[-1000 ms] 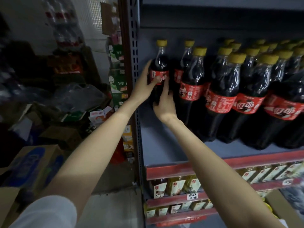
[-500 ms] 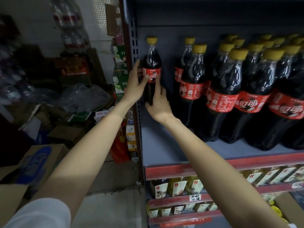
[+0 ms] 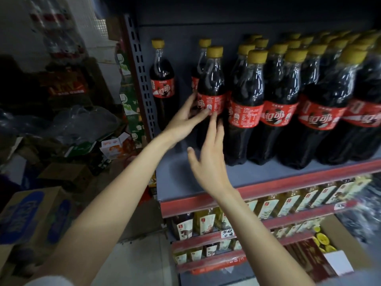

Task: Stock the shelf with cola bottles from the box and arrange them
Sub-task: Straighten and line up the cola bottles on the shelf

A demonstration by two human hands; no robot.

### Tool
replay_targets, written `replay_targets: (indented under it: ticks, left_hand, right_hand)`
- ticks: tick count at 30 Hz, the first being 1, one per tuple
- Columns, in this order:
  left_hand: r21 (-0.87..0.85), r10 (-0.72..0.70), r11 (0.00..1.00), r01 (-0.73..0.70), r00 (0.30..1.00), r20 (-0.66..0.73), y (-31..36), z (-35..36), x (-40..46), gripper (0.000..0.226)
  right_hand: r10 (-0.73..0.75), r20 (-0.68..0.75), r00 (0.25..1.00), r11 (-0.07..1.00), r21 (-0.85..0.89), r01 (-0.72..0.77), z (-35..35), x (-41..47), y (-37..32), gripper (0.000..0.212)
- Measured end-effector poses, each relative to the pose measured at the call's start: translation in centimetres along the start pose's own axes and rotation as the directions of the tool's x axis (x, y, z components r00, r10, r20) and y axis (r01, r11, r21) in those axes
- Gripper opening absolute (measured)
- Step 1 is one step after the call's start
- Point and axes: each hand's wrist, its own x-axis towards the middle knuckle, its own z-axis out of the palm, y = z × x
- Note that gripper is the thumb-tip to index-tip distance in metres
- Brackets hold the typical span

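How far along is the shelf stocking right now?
Done: most of the shelf holds cola rows, and a lone bottle stands at the far left. In hand: the left hand and right hand touch the front bottle. Left: the bare gap between them.

The cola bottles (image 3: 210, 93) are clear, glossy plastic that catches highlights, with matt yellow plastic caps (image 3: 214, 51) and smooth, shiny red printed labels (image 3: 245, 115). The shelf (image 3: 257, 174) looks like matt grey painted metal with a red front edge, held on a perforated grey metal upright (image 3: 140, 73). On the floor, the box (image 3: 31, 219) is dull brown cardboard printed in blue.
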Motion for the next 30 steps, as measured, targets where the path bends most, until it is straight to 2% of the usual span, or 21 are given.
replay_targets:
  ticks: [4, 8, 12, 21, 28, 30]
  left_hand:
    - [0.018, 0.033, 0.999, -0.031, 0.99, -0.136, 0.1, -0.6, -0.8, 0.059]
    - [0.07, 0.075, 0.996, -0.055, 0.941, -0.329, -0.2, -3.3, -3.1, 0.057]
    - [0.162, 0.069, 0.987, 0.001, 0.902, -0.427, -0.7, -5.0, -4.6, 0.062]
    - [0.21, 0.044, 0.976, 0.055, 0.898, -0.438, -1.2, -6.0, -2.8, 0.074]
    - [0.301, 0.094, 0.953, 0.045, 0.897, -0.433, -2.0, -5.8, -2.1, 0.085]
    - [0.296, 0.111, 0.955, 0.026, 0.893, -0.437, -2.3, -5.9, -2.0, 0.084]
  right_hand:
    - [0.032, -0.017, 0.999, 0.999, 0.011, -0.032, -0.8, 1.1, -0.4, 0.093]
    - [-0.001, 0.108, 0.994, 1.0, 0.009, 0.0, -0.5, 3.3, -1.0, 0.097]
    - [-0.041, 0.157, 0.987, 0.998, 0.055, 0.033, 1.5, 6.2, -0.9, 0.1]
    - [-0.041, 0.114, 0.993, 0.998, 0.045, 0.036, 3.7, 7.9, -0.9, 0.09]
    - [-0.025, 0.197, 0.98, 0.999, -0.017, 0.029, 3.2, 8.8, -0.1, 0.087]
    - [-0.023, 0.132, 0.991, 0.996, -0.085, 0.035, 2.8, 9.0, 0.6, 0.079]
